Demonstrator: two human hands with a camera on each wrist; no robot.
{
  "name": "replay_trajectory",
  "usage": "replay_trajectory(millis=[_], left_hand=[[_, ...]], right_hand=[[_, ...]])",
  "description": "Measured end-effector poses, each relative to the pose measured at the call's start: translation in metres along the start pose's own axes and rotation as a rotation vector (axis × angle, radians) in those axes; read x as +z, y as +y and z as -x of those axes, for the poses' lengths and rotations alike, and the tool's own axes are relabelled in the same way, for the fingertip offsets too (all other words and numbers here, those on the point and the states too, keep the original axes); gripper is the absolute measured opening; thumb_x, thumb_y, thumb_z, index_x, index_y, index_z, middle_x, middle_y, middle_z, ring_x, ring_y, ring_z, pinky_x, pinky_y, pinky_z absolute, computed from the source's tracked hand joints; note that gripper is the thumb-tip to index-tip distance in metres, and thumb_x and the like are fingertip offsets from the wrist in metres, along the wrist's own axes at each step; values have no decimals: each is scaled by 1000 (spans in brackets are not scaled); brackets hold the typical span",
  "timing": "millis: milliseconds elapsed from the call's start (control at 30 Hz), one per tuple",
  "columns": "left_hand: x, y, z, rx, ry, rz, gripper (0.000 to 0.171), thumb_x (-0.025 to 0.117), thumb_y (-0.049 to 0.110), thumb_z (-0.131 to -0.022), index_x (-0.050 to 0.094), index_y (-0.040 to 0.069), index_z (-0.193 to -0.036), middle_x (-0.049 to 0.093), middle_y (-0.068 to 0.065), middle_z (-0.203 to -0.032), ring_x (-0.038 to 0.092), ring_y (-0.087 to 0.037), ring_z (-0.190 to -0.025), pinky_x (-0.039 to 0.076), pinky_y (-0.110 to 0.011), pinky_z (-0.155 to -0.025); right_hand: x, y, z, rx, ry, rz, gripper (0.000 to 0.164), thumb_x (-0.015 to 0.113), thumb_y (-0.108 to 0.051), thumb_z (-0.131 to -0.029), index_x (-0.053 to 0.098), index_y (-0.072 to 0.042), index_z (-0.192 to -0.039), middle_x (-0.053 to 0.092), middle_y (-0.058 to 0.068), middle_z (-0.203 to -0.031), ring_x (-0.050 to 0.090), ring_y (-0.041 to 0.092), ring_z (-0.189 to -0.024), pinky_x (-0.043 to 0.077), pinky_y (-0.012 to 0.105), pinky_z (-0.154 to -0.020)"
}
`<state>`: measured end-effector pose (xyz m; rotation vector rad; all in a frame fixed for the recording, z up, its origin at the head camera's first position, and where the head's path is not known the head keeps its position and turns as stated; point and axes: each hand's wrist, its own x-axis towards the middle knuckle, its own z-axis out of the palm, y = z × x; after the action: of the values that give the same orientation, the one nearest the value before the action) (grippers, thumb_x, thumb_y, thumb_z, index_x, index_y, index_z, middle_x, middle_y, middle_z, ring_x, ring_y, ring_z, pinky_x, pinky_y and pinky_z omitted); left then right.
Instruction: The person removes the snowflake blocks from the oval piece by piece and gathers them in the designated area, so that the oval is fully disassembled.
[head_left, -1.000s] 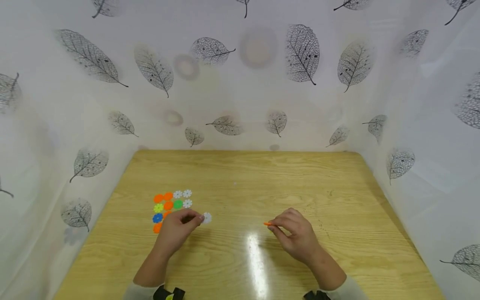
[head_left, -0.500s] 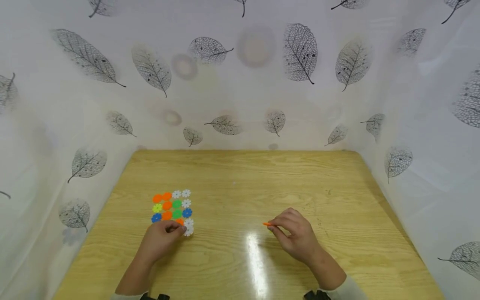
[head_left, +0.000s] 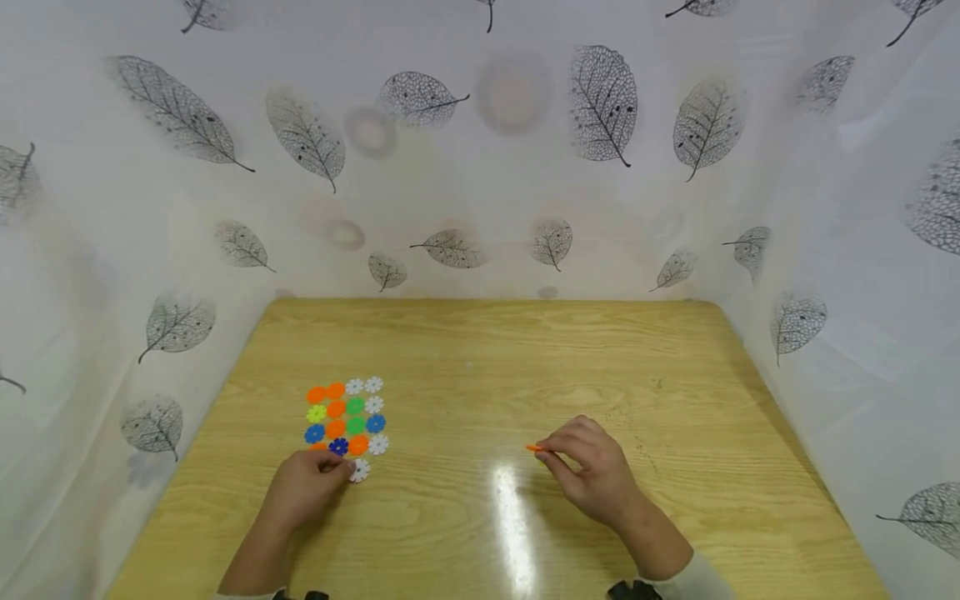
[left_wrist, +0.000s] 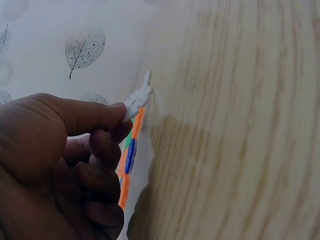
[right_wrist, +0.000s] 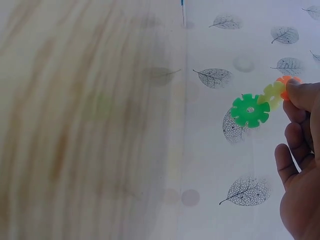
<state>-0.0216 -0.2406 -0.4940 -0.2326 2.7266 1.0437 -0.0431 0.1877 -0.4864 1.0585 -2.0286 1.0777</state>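
Note:
My left hand (head_left: 303,492) pinches a white notched snowflake disc (head_left: 361,471) between thumb and fingertips, at the near side of a block of flat discs. In the left wrist view that white disc (left_wrist: 136,104) shows nearly edge-on, the other fingers curled below it. Just beyond the hand lie a dark blue disc (head_left: 339,447), an orange disc (head_left: 358,445) and another white one (head_left: 378,444). My right hand (head_left: 588,471) pinches an orange disc (right_wrist: 286,86) by its edge; a yellow disc (right_wrist: 271,96) and a green disc (right_wrist: 250,110) extend from it in the right wrist view.
Rows of orange, white, green, blue and yellow discs (head_left: 355,406) lie on the left part of the wooden table (head_left: 480,358). A white curtain (head_left: 480,183) printed with leaves stands around the back and sides. A light reflection crosses the table's near middle.
My left hand has moved left and nearer to me with a white disc, first to the block's right column, then to its near side. My right hand has stayed in place.

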Motion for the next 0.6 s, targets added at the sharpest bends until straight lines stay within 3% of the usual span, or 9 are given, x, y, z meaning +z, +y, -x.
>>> replay_trajectory(millis=[133,333,600], left_hand=[[0,-2,-1,-1,8,-39,25,75,32,-95,79,8,-92,74,-2,-90,61,-16,-76,50,-36,-69],[1,-6,-5,1,20,-98,30,76,36,-93,80,6,-94,76,-5,-93,67,-18,-81,54,-42,-72],[1,-6,-6,-11,25,-105,30,77,37,-93,80,7,-93,76,-4,-92,68,-19,-82,54,-43,-73]], right_hand=[[0,0,0,4,-10,-1,6,81,-10,-91,79,-9,-96,75,-2,-90,64,17,-81,50,26,-76],[0,0,-1,0,-28,2,16,84,-4,-84,79,-10,-97,74,-3,-90,64,14,-81,49,24,-77],[0,-1,-1,1,-32,-6,22,86,1,-78,78,-9,-97,74,-3,-91,63,14,-82,48,22,-78]])
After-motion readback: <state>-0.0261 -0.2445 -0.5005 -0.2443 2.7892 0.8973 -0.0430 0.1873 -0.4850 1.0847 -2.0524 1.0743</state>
